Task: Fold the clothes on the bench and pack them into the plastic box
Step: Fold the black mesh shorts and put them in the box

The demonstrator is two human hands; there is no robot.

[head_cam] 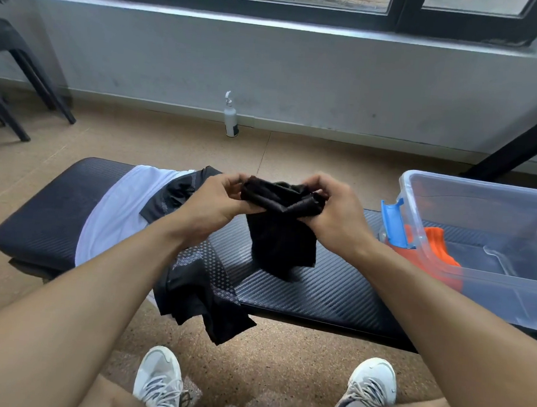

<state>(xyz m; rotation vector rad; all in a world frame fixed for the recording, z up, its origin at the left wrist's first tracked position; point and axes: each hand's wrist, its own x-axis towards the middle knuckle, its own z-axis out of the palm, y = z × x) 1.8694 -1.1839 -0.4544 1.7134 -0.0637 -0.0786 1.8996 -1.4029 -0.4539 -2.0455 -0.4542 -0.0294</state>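
A small black garment (282,236) hangs above the middle of the black padded bench (324,290). My left hand (219,201) grips its upper left edge and my right hand (336,213) pinches its upper right edge, bunching the top. On the bench's left part lies a white garment (117,205), and over it a black patterned garment (201,287) that droops off the front edge. A clear plastic box (478,281) with a blue latch (394,221) stands on the bench's right end. Something orange (439,244) lies inside it.
A white bottle (231,118) stands on the floor by the wall. Black chair legs (17,90) are at far left, and a dark slanted frame (519,144) at far right. My two shoes (159,383) rest on the speckled floor in front of the bench.
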